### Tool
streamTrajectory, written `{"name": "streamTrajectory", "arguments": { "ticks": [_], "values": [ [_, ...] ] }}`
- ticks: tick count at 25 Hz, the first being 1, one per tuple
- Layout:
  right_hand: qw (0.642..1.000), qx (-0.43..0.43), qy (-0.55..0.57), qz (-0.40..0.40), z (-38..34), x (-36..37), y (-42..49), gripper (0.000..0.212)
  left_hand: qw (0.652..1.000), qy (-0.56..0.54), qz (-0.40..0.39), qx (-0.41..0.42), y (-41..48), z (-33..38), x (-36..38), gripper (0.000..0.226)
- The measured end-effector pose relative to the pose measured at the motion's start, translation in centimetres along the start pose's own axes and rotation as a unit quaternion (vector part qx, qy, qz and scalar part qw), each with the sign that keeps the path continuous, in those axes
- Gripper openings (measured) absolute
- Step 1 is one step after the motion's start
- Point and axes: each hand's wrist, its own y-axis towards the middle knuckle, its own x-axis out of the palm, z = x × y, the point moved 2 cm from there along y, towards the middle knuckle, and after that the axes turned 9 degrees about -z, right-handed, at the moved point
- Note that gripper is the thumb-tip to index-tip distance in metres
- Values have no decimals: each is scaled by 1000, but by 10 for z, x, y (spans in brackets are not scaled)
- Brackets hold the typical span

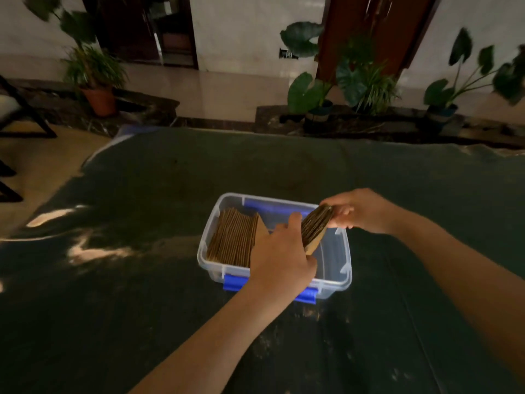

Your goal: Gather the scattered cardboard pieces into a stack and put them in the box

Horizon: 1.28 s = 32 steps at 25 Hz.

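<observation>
A clear plastic box [338, 268] with blue latches stands in the middle of a dark green cloth. Its left half holds a row of brown cardboard pieces [233, 240] standing on edge. Over the box's right half, a tilted stack of cardboard pieces [315, 227] is gripped at its upper end by my right hand [360, 210]. My left hand [281, 254] reaches into the box between the row and the tilted stack, its fingers against the stack's near side and lower edge. The bottom of the stack is partly hidden behind my left hand.
The dark green cloth [142, 294] covers the whole work surface, with pale light patches at the left. Potted plants [96, 78] stand on the floor beyond the far edge. A dark chair frame [25, 115] is at the far left.
</observation>
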Motion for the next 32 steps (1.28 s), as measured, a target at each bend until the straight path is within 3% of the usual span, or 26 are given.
{"name": "streamTrajectory", "arguments": {
  "ticks": [4,9,15,19,24,32],
  "values": [
    [992,46,-105,-45,16,24,38,22,990,61,-123,-18,29,-15,23,54],
    [959,93,-266,41,16,48,49,24,976,47,-200,-70,46,-17,55,64],
    [950,91,-298,30,12,52,33,31,946,39,-318,-42,58,-14,63,76],
    [968,123,-212,48,6,46,23,40,929,-5,-367,-54,62,-17,64,73],
    [978,121,-112,127,6,35,11,38,943,-7,-327,-53,64,-16,75,67],
    [952,118,86,269,25,40,-33,29,959,22,-276,-60,62,-15,89,63]
  ]
}}
